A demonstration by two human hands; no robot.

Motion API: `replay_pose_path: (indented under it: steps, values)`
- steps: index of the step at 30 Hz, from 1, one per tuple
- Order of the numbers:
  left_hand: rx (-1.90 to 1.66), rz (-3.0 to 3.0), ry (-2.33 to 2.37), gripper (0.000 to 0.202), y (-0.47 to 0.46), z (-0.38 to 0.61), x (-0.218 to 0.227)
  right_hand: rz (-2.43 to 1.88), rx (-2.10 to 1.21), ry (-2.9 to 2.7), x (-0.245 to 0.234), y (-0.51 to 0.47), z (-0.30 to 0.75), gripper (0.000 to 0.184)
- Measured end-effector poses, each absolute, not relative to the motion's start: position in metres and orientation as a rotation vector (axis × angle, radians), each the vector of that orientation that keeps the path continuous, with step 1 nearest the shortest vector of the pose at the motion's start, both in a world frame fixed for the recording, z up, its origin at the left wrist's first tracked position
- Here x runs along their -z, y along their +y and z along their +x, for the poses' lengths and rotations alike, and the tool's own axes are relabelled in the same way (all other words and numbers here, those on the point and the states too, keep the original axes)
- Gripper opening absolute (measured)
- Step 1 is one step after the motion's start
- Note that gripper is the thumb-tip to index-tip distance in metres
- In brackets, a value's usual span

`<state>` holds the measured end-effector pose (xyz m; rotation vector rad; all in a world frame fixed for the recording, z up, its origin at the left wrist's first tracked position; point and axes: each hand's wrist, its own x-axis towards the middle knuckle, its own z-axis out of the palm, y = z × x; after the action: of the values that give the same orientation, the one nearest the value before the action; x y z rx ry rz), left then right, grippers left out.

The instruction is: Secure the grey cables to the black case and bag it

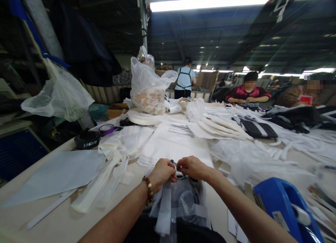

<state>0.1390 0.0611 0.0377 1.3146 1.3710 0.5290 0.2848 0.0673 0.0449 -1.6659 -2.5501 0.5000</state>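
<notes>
My left hand (162, 173), with a bead bracelet at the wrist, and my right hand (192, 168) meet over the near middle of the table. Both are closed in a pinch on the top edge of a clear plastic bag (183, 197) that holds dark and white fabric. A small dark piece shows between the fingers at the bag's mouth. The bag hangs down toward me, over a dark item at the table's near edge.
White fabric pieces and straps (115, 155) lie spread over the table. A blue tape dispenser (283, 204) sits at near right. A filled plastic bag (149, 91) and tape rolls (106, 128) stand farther back. Other people sit at far right.
</notes>
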Motion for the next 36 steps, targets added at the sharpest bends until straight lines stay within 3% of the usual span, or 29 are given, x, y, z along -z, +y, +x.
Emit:
replay_pose_path:
  steps: [8,14,20,36]
  values:
    - [-0.313,1.764,1.518,0.004,0.068,0.147,-0.034,-1.668,-0.508,-2.506,-0.041,0.065,0.289,0.026]
    - [-0.234,2.023,1.587,0.011,0.077,0.15,-0.028,-1.694,-0.473,-2.477,-0.039,0.066,0.287,0.027]
    - [-0.187,2.027,1.606,0.015,0.081,0.147,-0.032,-1.688,-0.447,-2.476,-0.039,0.064,0.287,0.032]
    - [-0.161,1.773,1.547,0.02,0.084,0.148,-0.04,-1.684,-0.411,-2.52,-0.033,0.065,0.283,0.015]
